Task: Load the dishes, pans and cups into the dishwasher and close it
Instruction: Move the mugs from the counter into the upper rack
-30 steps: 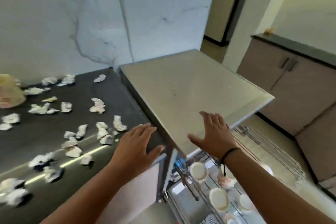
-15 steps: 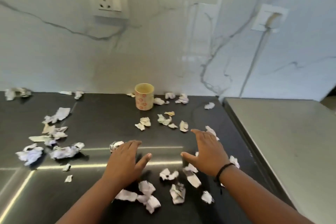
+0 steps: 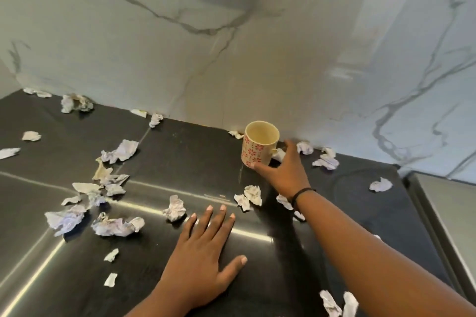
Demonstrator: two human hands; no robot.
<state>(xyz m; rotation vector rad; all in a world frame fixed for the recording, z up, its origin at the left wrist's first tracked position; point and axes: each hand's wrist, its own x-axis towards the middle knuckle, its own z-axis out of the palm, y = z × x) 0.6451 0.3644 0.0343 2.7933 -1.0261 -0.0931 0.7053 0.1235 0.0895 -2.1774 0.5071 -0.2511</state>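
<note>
We see the cup (image 3: 260, 145) upright on the dark counter (image 3: 180, 152) by the wall, our right hand (image 3: 286, 170) reaching around its handle side, grip unclear, our left hand (image 3: 203, 249) spread flat among paper scraps (image 3: 116, 225).

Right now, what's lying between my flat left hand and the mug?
In the head view, two crumpled paper scraps lie on the dark counter between the left hand and the mug.

Soft, even daylight fills the scene; the dark counter (image 3: 180, 152) carries bright glare streaks along its seams, and the hands cast only faint shadows. The picture is slightly soft throughout; straight lines bow near the edges.
</note>
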